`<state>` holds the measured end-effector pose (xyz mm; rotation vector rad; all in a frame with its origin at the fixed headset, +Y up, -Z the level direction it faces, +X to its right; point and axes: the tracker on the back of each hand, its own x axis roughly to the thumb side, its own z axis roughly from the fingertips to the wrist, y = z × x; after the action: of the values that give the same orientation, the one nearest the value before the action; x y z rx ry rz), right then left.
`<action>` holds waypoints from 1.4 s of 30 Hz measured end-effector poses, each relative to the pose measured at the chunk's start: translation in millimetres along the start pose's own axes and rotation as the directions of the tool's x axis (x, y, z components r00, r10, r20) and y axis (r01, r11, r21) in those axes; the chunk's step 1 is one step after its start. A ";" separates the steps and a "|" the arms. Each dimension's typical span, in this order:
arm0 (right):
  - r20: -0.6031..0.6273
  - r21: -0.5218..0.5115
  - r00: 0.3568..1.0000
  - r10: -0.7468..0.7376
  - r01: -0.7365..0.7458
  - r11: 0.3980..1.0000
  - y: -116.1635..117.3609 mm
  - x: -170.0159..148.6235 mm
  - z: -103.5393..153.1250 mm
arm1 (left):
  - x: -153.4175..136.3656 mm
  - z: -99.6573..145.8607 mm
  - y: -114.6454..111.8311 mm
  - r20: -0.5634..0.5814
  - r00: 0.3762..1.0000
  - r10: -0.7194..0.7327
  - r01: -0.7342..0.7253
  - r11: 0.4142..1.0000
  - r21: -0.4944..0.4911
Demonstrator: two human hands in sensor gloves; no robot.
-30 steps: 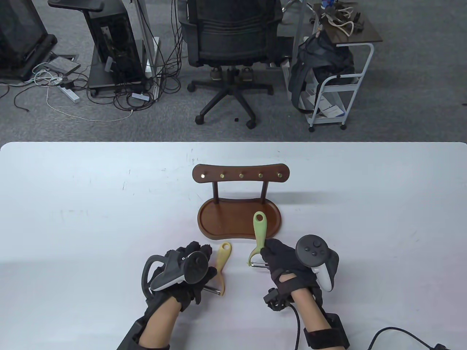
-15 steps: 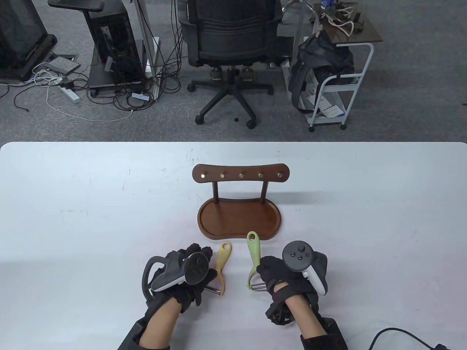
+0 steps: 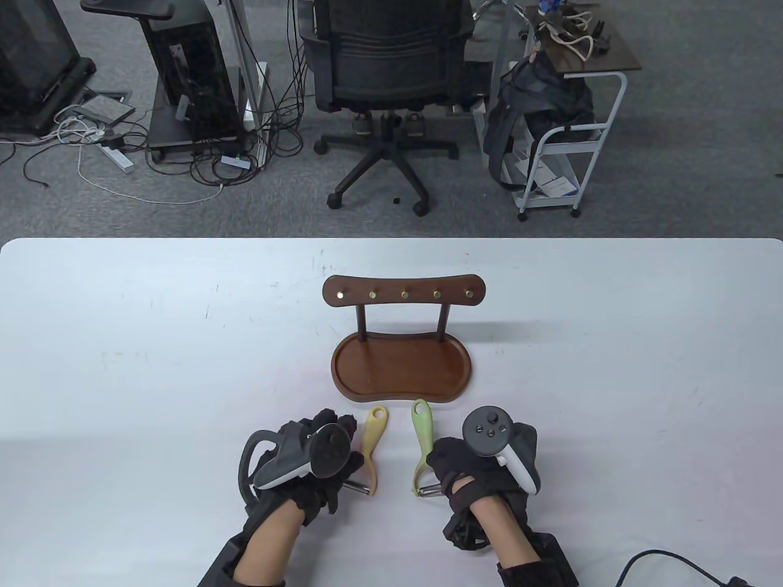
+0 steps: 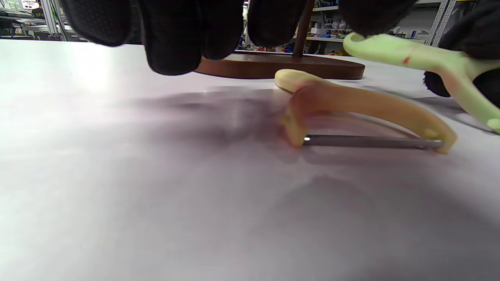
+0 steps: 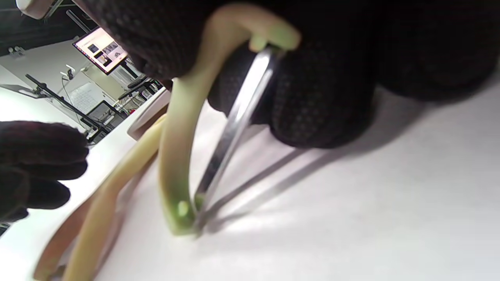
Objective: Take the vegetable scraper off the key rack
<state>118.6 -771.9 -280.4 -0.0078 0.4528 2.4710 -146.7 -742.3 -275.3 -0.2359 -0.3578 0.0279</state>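
Note:
The brown wooden key rack [image 3: 404,295] stands mid-table on its tray base [image 3: 352,367]; its several brass pegs carry nothing. My right hand [image 3: 454,466] grips a green vegetable scraper [image 3: 421,431] by the lower handle, just in front of the base. In the right wrist view the scraper's head [image 5: 177,210] touches the table on one tip, with the blade [image 5: 238,117] under my fingers. A yellow scraper [image 3: 373,441] lies flat on the table to its left. My left hand [image 3: 324,443] rests beside the yellow scraper; in the left wrist view its fingers [image 4: 175,35] hang above the table and hold nothing.
The white table [image 3: 122,367] stretches wide to both sides of the rack. An office chair [image 3: 388,67], a white cart [image 3: 563,140] and cabling stand on the floor beyond the far edge. A black cable [image 3: 667,559] lies at the near right.
My right hand has drawn the green scraper back from over the rack's base, toward me and left, and lowered it to the table beside the yellow scraper. The left hand has not moved.

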 end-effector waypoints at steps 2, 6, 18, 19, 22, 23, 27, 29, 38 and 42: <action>0.001 -0.007 1.000 0.027 -0.027 1.000 0.7 1.2 -0.2 | 0.0 0.0 -0.1 -0.001 1.000 0.001 -0.001 1.000 -0.001; -0.005 -0.008 0.998 0.070 -0.070 0.998 2.2 2.9 0.0 | -0.2 0.2 -0.3 -0.007 1.000 -0.003 0.003 1.000 0.004; 0.024 -0.066 0.952 0.304 -0.302 0.951 6.2 16.4 2.7 | 0.1 1.1 -1.7 -0.014 1.000 -0.003 0.003 1.000 -0.009; 0.034 -0.065 0.937 0.348 -0.346 0.936 6.3 18.5 3.4 | 0.2 1.1 -1.9 -0.013 1.000 -0.003 0.003 1.000 -0.011; 0.055 -0.073 0.896 0.441 -0.437 0.897 7.1 22.5 5.4 | 0.5 1.1 -2.4 -0.015 1.000 -0.004 0.004 1.000 -0.016; 0.062 -0.069 0.886 0.459 -0.455 0.888 8.2 23.4 5.9 | 0.6 1.2 -2.6 -0.015 1.000 -0.005 0.004 1.000 -0.021; 0.092 -0.076 0.857 0.508 -0.502 0.861 10.8 25.5 7.6 | 0.6 1.8 -3.0 -0.015 1.000 -0.003 0.003 1.000 -0.025; 0.093 -0.089 0.842 0.532 -0.525 0.846 11.9 27.1 8.8 | 0.4 2.0 -3.4 -0.016 1.000 0.000 0.000 1.000 -0.027; 0.097 -0.126 0.784 0.613 -0.602 0.789 18.2 28.5 11.1 | 1.4 2.0 -4.7 -0.014 1.000 0.003 -0.004 0.999 -0.032; 0.091 -0.145 0.778 0.621 -0.607 0.782 19.7 27.7 11.3 | 1.8 1.9 -5.3 -0.011 1.000 0.004 -0.004 0.999 -0.038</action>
<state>85.9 -767.0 -266.6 0.3124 0.2869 3.1173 -145.8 -746.8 -271.7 -0.2745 -0.3469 0.0238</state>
